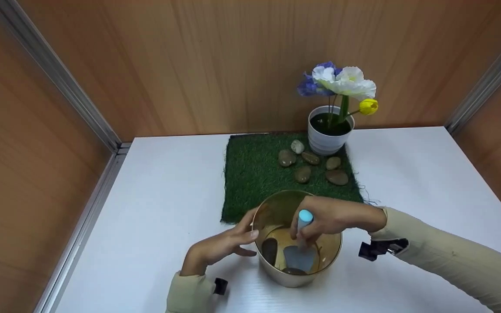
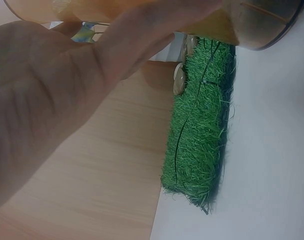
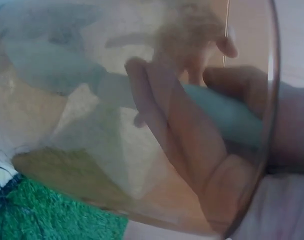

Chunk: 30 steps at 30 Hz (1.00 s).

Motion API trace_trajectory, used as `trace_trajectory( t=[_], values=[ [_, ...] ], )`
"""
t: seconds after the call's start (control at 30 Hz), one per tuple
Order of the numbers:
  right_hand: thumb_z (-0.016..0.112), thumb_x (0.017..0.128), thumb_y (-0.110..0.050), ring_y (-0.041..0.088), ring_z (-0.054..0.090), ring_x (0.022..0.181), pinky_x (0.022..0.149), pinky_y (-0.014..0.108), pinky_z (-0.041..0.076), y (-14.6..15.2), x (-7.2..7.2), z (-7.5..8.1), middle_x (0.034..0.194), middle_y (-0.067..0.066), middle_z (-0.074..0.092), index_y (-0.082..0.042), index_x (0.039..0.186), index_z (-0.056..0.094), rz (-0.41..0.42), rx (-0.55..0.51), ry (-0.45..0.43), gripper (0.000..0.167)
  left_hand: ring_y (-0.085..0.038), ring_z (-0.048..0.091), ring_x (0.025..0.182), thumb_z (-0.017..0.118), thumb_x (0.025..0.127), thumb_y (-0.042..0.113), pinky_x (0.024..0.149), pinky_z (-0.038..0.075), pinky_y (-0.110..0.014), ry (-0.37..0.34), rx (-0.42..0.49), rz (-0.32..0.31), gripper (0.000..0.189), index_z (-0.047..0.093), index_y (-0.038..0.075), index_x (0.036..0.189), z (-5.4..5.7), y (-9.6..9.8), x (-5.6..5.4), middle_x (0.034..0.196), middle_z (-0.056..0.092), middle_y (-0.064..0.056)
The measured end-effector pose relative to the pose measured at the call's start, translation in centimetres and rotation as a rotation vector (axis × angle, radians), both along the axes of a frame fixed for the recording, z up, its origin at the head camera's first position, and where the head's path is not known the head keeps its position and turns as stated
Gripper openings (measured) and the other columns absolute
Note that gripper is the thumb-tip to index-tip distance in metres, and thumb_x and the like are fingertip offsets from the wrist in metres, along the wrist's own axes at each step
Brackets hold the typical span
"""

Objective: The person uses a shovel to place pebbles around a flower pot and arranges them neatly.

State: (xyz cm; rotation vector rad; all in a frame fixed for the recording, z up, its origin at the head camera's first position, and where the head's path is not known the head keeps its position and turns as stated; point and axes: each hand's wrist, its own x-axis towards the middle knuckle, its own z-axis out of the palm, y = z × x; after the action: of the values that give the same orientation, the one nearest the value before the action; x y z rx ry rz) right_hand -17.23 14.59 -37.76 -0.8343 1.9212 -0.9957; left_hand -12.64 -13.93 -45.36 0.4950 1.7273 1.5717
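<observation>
A see-through amber bucket (image 1: 292, 280) stands on the white table. Gripped by its light blue handle (image 1: 305, 216) in my right hand (image 1: 326, 216), a small shovel reaches into the bucket, its flat grey-blue blade (image 1: 299, 259) low near the bottom. Through the wall, the right wrist view shows fingers (image 3: 177, 125) wrapped around the handle (image 3: 227, 112). Dark stone-like pieces (image 1: 269, 251) lie inside by the blade. My left hand (image 1: 222, 245) rests against the bucket's left side with its fingers extended, one (image 2: 146, 27) running straight along the wall.
Behind the bucket lies a green turf mat (image 1: 250, 174) with several smooth stones (image 1: 302, 174) on it. A white pot (image 1: 326, 141) with blue, white and yellow flowers (image 1: 350, 82) stands at its back right corner. Wooden panels (image 1: 233, 65) close off the back and sides.
</observation>
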Motion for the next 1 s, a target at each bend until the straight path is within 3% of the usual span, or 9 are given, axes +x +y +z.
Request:
trace_trajectory(
  t=[0.17,0.4,0.77,1.0],
  values=[
    [0.065,0.096,0.005,0.04,0.078,0.094,0.079,0.035,0.065,-0.3,0.1,-0.15,0.101,0.015,0.078,0.009,0.105,0.078,-0.003,0.018,-0.077,0.016,-0.047,0.018,0.158,0.041,0.112,0.041,0.113,0.045,-0.064,-0.002,0.007,0.001,0.078,-0.004,0.02,0.171,-0.03,-0.03,0.13,0.176,-0.005,-0.019],
    [0.063,0.097,0.006,0.042,0.077,0.095,0.081,0.037,0.065,-0.36,0.2,-0.39,0.101,0.019,0.079,0.012,0.106,0.076,-0.035,0.002,-0.122,0.017,-0.047,0.017,0.159,0.042,0.112,0.043,0.114,0.044,-0.064,-0.01,0.005,0.005,0.08,-0.006,0.02,0.171,-0.12,-0.11,0.21,0.176,-0.006,-0.02],
    [0.061,0.104,0.003,0.04,0.073,0.112,0.085,0.039,0.064,0.01,0.05,-0.22,0.115,0.027,0.074,0.013,0.11,0.075,-0.09,-0.066,-0.138,0.018,-0.046,0.013,0.16,0.041,0.113,0.042,0.114,0.044,-0.062,-0.023,0.02,-0.011,0.08,-0.009,0.019,0.171,-0.23,-0.14,0.11,0.176,-0.01,-0.019],
    [0.06,0.104,0.002,0.04,0.073,0.11,0.085,0.038,0.064,0.36,-0.16,-0.04,0.115,0.027,0.074,0.015,0.113,0.073,-0.106,-0.087,-0.146,0.02,-0.046,0.014,0.16,0.04,0.113,0.042,0.115,0.044,-0.062,-0.031,0.009,-0.01,0.079,-0.01,0.019,0.171,-0.12,-0.07,-0.03,0.176,-0.011,-0.018]
  ],
)
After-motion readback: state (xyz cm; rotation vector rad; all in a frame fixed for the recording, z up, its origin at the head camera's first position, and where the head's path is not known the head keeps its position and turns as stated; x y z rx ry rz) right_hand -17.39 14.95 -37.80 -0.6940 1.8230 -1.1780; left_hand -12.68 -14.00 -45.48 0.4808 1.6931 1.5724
